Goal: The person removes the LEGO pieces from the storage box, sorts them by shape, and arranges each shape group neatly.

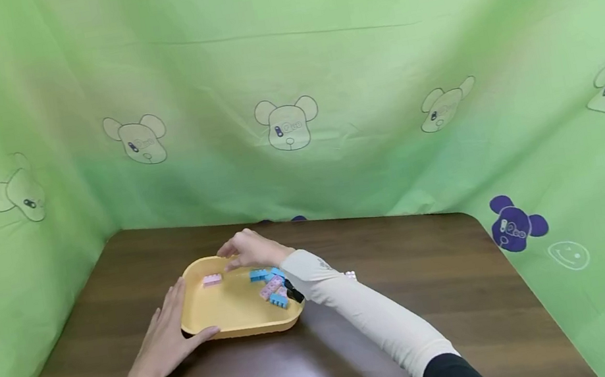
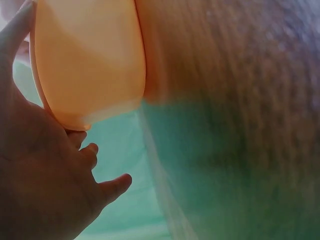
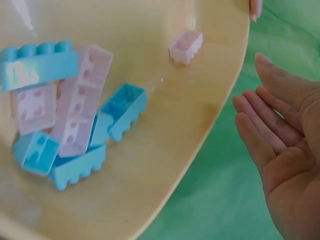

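A pale yellow tray (image 1: 230, 329) lies on the table with several blue and pink toy building bricks in it. My left hand (image 1: 165, 339) rests against its left side in the head view, fingers straight along the wall and thumb at the front rim. My right hand (image 1: 255, 250) is over the back rim, fingers slightly bent and holding nothing. A small pink brick (image 3: 186, 47) lies apart from the others, nearest the right hand. The rest sit in a heap: a long pink brick (image 3: 82, 100), a blue brick (image 3: 40, 66) and more blue ones, partly hidden by the right wrist in the head view.
The brown wooden table (image 1: 418, 302) extends around the tray. Beyond the right sleeve a small pale studded piece (image 1: 350, 274) shows on the table, partly covered by the forearm. A green printed cloth (image 1: 280, 52) hangs behind and at both sides.
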### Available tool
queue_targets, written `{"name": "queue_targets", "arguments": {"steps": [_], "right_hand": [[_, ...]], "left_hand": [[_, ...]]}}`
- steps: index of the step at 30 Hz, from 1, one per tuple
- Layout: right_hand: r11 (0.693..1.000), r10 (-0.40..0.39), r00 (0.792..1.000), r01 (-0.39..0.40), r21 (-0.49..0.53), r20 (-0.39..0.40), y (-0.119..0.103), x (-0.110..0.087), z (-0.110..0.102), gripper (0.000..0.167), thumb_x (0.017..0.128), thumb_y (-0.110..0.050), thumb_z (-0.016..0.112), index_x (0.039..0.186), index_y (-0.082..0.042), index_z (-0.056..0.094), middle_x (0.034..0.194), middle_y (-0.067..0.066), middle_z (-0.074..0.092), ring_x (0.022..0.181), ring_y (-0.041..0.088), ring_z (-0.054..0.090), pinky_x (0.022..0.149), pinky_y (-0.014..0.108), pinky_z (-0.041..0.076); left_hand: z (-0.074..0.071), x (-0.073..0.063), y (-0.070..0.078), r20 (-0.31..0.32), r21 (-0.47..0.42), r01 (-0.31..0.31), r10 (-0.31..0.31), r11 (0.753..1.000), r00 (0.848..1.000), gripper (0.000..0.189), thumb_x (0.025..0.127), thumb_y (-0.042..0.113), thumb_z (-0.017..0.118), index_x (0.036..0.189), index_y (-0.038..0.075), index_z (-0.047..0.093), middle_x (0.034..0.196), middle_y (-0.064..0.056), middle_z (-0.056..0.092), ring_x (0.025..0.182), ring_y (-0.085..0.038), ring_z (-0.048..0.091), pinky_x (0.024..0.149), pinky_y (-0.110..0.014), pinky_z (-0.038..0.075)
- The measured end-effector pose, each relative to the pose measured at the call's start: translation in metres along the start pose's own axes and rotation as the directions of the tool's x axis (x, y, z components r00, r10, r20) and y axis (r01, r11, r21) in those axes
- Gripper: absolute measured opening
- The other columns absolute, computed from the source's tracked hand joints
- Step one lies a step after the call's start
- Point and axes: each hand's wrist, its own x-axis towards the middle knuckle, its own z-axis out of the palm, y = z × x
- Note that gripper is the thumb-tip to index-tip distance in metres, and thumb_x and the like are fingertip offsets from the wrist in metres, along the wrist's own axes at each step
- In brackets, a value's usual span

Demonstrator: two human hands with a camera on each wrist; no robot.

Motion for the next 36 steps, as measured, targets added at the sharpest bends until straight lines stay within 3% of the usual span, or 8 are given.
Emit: {"name": "queue_targets", "arguments": {"steps": [5, 12, 20, 31, 36], "right_hand": [[1.000, -0.012, 1.000, 0.013, -0.026, 0.028, -0.004, 0.014, 0.010, 0.034, 0.097, -0.009, 0.079, 0.128, 0.003, 0.074, 0.127, 0.013, 0.075, 0.117, 0.023, 0.072, 0.097, 0.020, 0.055], [0.998, -0.011, 0.999, 0.013, -0.056, 0.048, -0.011, 0.027, 0.024, 0.036, 0.098, -0.021, 0.079, 0.127, -0.002, 0.077, 0.123, 0.010, 0.077, 0.114, 0.018, 0.074, 0.094, 0.016, 0.054], [0.997, 0.014, 0.999, -0.010, -0.076, 0.050, -0.016, 0.037, 0.035, 0.032, 0.095, -0.012, 0.082, 0.124, 0.000, 0.078, 0.119, 0.010, 0.078, 0.109, 0.018, 0.075, 0.091, 0.014, 0.054], [0.967, 0.002, 0.998, 0.016, -0.253, 0.070, -0.018, 0.047, 0.045, 0.019, 0.097, -0.010, 0.078, 0.116, -0.007, 0.082, 0.111, 0.003, 0.081, 0.101, 0.010, 0.076, 0.086, 0.010, 0.052], [0.962, 0.007, 0.998, 0.012, -0.271, 0.067, -0.018, 0.049, 0.048, 0.018, 0.095, -0.005, 0.077, 0.113, -0.007, 0.083, 0.107, 0.002, 0.081, 0.099, 0.010, 0.075, 0.084, 0.010, 0.052]], "left_hand": [[0.002, 0.001, -0.001, -0.008, 0.017, -0.005, 0.006, 1.000, 1.000, 0.120, 0.090, 0.066, 0.075, 0.172, 0.014, 0.003, 0.177, -0.014, 0.010, 0.161, -0.041, 0.010, 0.123, -0.071, 0.014], [0.002, 0.001, -0.001, -0.008, 0.017, -0.009, 0.009, 1.000, 1.000, 0.119, 0.090, 0.065, 0.076, 0.172, 0.012, 0.007, 0.177, -0.015, 0.012, 0.161, -0.041, 0.011, 0.123, -0.071, 0.015], [0.001, 0.001, 0.000, -0.004, 0.015, -0.010, 0.010, 1.000, 1.000, 0.119, 0.091, 0.063, 0.076, 0.172, 0.013, 0.004, 0.177, -0.015, 0.011, 0.161, -0.042, 0.011, 0.123, -0.072, 0.015], [0.001, 0.002, 0.001, -0.011, -0.002, -0.013, 0.013, 1.000, 1.000, 0.119, 0.090, 0.063, 0.077, 0.172, 0.012, 0.006, 0.177, -0.015, 0.012, 0.161, -0.042, 0.012, 0.123, -0.071, 0.016], [0.001, 0.002, 0.000, -0.009, -0.008, -0.014, 0.014, 1.000, 1.000, 0.119, 0.090, 0.062, 0.077, 0.172, 0.011, 0.007, 0.177, -0.015, 0.012, 0.161, -0.042, 0.012, 0.123, -0.072, 0.016]]}}
